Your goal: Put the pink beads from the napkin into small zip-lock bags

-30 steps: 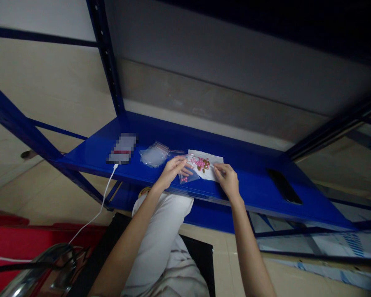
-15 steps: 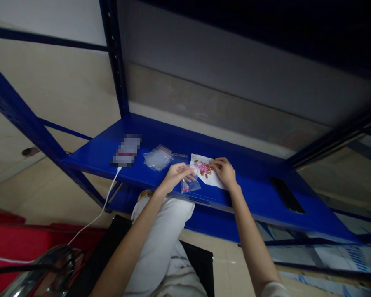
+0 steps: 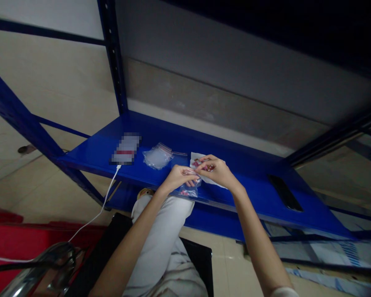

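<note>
One view only: head-worn camera, looks forward and down over the front edge of the blue shelf (image 3: 160, 140), close in. Left hand (image 3: 177, 178) and right hand (image 3: 219, 173) sit mid-frame; lap (image 3: 163, 231) below, wall (image 3: 204, 53) above.

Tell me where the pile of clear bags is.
In the head view the pile lies on the blue shelf, between the blurred device and the left hand.

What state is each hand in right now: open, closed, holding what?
Left hand: closed on the small clear bag.
Right hand: pinched shut at the bag's mouth; what it holds cannot be told.
</note>
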A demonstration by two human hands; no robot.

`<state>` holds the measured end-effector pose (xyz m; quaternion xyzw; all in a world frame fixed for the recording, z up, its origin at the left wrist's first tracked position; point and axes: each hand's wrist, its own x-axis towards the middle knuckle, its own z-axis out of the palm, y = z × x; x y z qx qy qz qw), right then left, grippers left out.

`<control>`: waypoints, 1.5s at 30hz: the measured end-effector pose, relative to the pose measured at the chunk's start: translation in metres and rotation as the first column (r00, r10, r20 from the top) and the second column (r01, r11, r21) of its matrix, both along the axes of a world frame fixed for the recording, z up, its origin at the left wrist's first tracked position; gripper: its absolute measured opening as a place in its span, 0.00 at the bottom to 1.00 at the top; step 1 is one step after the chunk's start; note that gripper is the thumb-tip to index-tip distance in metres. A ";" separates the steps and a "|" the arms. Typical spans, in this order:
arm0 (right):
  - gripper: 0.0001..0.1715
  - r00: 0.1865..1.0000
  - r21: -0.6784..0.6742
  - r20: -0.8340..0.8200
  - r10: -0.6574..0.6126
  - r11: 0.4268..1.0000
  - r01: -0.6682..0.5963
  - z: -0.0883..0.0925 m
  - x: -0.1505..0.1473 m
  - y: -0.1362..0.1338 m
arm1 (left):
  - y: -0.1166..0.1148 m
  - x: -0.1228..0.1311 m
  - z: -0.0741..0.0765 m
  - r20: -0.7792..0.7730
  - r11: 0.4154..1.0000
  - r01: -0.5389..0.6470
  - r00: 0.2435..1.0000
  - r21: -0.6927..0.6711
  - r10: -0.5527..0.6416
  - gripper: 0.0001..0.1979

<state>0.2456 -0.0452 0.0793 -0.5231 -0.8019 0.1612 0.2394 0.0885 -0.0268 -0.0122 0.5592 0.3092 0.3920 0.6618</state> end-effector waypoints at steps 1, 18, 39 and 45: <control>0.06 0.999 0.006 0.030 -0.026 1.000 0.026 0.000 0.000 0.000 | 0.000 0.000 0.000 -0.008 1.000 -0.002 1.000 0.012 0.002 0.15; 0.04 0.991 0.059 0.043 -0.130 0.990 0.128 0.013 -0.013 -0.010 | -0.006 -0.002 0.000 -0.012 0.976 -0.133 0.991 0.171 0.137 0.14; 0.17 0.966 -0.051 0.255 -0.039 0.997 0.054 0.005 -0.036 -0.010 | -0.005 -0.003 -0.004 0.004 0.955 -0.192 0.980 0.226 0.197 0.11; 0.20 0.975 0.080 -0.153 -0.164 0.981 0.178 -0.004 -0.004 -0.009 | -0.008 -0.006 0.013 0.097 0.979 -0.194 0.977 0.056 0.188 0.19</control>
